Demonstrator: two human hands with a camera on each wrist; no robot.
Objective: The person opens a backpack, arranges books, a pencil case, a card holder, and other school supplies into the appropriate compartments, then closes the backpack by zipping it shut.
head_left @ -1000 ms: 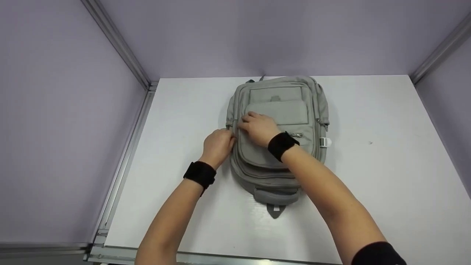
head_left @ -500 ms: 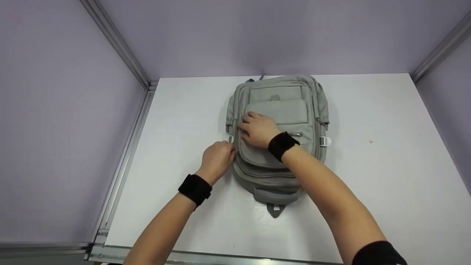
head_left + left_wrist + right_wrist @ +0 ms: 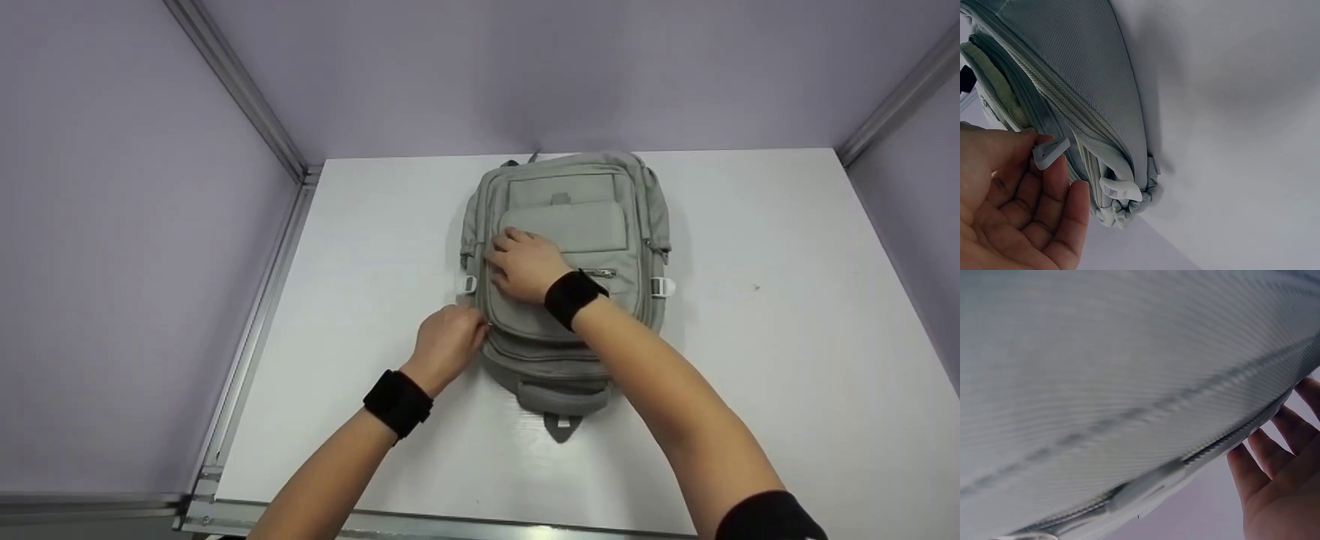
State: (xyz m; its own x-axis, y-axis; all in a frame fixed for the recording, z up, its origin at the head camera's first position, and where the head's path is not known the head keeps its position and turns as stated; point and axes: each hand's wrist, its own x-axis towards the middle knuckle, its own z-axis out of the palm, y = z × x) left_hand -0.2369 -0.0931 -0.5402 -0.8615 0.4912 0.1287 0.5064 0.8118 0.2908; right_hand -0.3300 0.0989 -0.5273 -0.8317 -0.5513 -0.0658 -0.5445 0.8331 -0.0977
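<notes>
A grey-green backpack (image 3: 562, 315) lies front side up on the white table, its top handle (image 3: 564, 400) toward the person. At its left edge, my left hand (image 3: 448, 341) pinches a pale zipper pull (image 3: 1050, 152) between thumb and index finger. Beside the pull, in the left wrist view, the zipper teeth (image 3: 1008, 112) stand apart, showing lighter lining. My right hand (image 3: 527, 264) rests on the front panel with its fingers spread toward the left side. In the right wrist view, its fingertips (image 3: 1241, 458) touch the fabric near another zipper (image 3: 1207, 453).
White side buckles (image 3: 664, 288) sit on the bag's edges. Purple-grey walls (image 3: 570, 75) rise behind and beside the table (image 3: 787, 375). A metal rail (image 3: 450, 525) runs along the front edge.
My left hand has slid along the bag's left edge toward the person, uncovering the white buckle on that side. My right hand has stayed nearly still on the front panel.
</notes>
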